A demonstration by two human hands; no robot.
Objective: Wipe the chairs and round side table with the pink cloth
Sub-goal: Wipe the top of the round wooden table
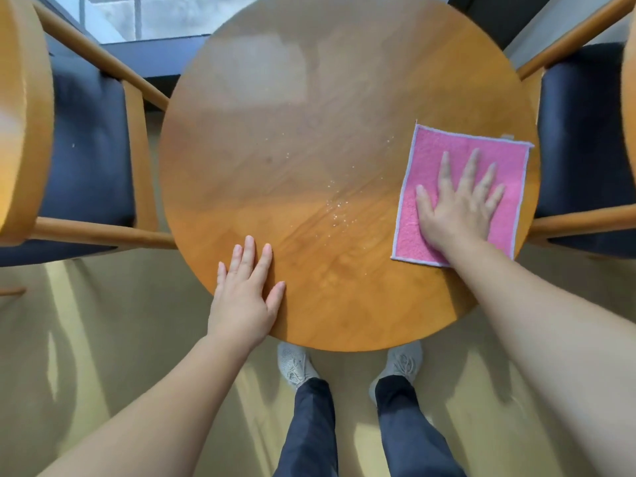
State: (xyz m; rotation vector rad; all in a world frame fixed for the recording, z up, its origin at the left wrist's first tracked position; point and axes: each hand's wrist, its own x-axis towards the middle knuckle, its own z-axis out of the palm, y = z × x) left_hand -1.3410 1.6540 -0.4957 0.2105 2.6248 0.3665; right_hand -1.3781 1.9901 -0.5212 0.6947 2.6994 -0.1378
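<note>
Left hand point(244, 297) rests flat, fingers straight, on the near rim of the round side table point(275, 132); white specks point(339, 208) lie mid-table, and right of them the right hand point(457, 208), fingers spread, presses the pink cloth point(430, 149) flat near the right edge.

Pale specks point(339, 204) scattered right of centre on the tabletop point(268, 98); glossy beige floor point(113, 339) below its near edge, streaked with light; dark window frame point(151, 60) and pane point(165, 12) beyond its far-left edge.
</note>
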